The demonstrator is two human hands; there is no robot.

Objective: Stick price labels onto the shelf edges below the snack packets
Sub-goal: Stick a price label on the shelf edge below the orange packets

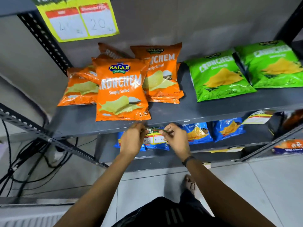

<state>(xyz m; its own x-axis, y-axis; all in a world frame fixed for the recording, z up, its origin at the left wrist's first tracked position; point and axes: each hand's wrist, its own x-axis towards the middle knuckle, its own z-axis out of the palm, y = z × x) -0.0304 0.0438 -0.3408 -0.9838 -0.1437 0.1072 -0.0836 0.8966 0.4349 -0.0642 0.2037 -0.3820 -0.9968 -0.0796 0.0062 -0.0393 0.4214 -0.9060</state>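
A small price label [154, 136] with a green top and two white price boxes is held between both hands just below the front edge of the grey middle shelf [91, 128]. My left hand [132, 140] pinches the label's left side and my right hand [175, 138] pinches its upper right corner. Directly above, several orange Crunchem Simply Salted packets [122, 92] lie on that shelf. A larger yellow price label [78, 18] hangs from the shelf edge above.
Two green Crunchem packets [219, 76] lie to the right on the same shelf. Blue snack packets [227, 130] sit on the shelf below, with another label [255, 117] at the right. Black cables [24, 161] trail on the floor at the left. My foot [190, 184] stands on the tiles.
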